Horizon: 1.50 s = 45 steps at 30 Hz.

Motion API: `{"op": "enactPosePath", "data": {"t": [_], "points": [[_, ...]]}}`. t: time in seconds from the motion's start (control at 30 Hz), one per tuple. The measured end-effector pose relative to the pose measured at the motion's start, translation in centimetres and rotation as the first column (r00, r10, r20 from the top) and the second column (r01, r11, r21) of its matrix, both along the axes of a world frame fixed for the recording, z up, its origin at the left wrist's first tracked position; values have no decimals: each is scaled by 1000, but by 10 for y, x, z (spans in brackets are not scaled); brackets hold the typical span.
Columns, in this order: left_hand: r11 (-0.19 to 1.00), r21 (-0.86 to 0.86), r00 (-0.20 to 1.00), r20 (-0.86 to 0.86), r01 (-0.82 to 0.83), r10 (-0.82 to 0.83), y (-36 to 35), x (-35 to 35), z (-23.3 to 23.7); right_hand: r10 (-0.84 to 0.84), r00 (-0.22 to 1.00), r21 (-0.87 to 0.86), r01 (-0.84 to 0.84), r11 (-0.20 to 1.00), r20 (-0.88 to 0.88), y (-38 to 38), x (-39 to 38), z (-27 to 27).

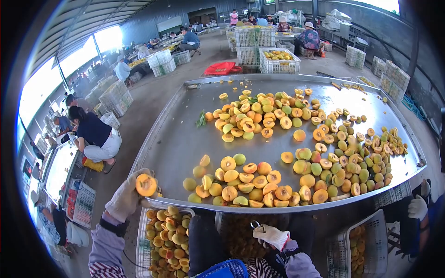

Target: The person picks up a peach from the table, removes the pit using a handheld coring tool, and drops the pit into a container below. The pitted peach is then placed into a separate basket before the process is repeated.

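I see left hand (126, 197) raised, gloved, pinching peach half (146, 185) by rim, cut face toward me, just off steel table (181, 139) edge, crate (141, 245) of halves right below grip. Flesh likely soft, wet, bruises easily: hold skin side, light squeeze. Right hand (272, 236) low near lap, closed around small metal tool (255, 225)

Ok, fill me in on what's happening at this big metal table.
A person in work gloves sits at the steel table, heaped with whole and halved peaches. The left hand holds a peach half, cut side showing, above a white crate of peaches. The right hand, low by the lap, grips a small metal tool. Other people work at tables nearby.
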<state>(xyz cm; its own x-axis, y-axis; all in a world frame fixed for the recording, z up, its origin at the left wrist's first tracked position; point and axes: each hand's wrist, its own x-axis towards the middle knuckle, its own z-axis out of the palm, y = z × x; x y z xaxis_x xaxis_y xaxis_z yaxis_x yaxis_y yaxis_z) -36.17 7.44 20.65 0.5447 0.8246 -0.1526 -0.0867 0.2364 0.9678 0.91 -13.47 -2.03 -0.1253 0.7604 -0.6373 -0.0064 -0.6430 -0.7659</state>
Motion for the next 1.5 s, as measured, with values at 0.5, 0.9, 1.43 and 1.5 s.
{"op": "enactPosePath", "data": {"t": [0.5,0.9,1.43,1.5], "points": [[978,-178,921,388,109,-32,-133,156,-113,-276,892,459,90,884,357,-53,-81,150],[999,-36,982,188,-14,21,-178,175,-101,-458,735,645,37,763,500,-66,-85,133],[985,60,968,204,-164,149,-198,187,-106,-455,738,640,41,767,498,-78,-85,137],[983,110,978,165,-146,127,-198,186,-103,-406,766,574,59,817,499,-79,-86,143]]}}
